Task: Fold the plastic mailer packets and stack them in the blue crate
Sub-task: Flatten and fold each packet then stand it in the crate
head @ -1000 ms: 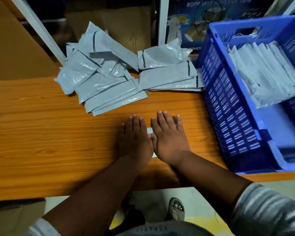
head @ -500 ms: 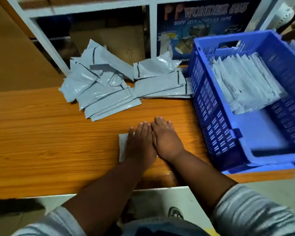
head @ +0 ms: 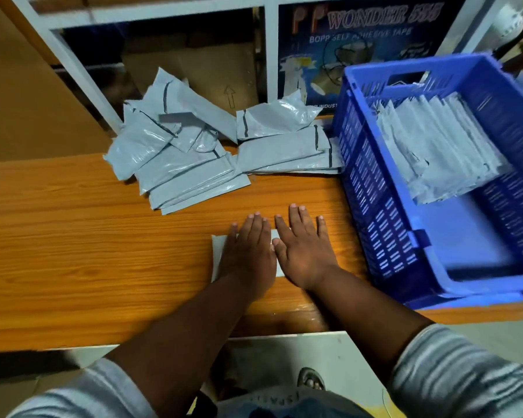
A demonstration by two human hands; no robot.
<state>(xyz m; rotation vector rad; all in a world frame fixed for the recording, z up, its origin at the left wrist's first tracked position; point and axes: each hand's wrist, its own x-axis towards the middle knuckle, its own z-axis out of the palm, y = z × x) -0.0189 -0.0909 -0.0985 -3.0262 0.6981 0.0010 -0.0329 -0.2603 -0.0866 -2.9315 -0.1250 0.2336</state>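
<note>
Pressing flat on a folded mailer packet (head: 218,251), the left hand (head: 248,251) and right hand (head: 305,251) lie side by side on the wooden table (head: 73,251), fingers straight and extended, gripping nothing. The packet sits under both palms; only its left edge and a sliver between the hands show. Two loose piles of grey mailer packets (head: 187,155) lie at the far edge of the table, the right-hand pile just beside the blue crate (head: 372,206). The crate stands at the right of the table and holds a row of folded packets (head: 435,146) leaning against its far side. A printed tape carton (head: 360,34) stands on the shelf behind.
</note>
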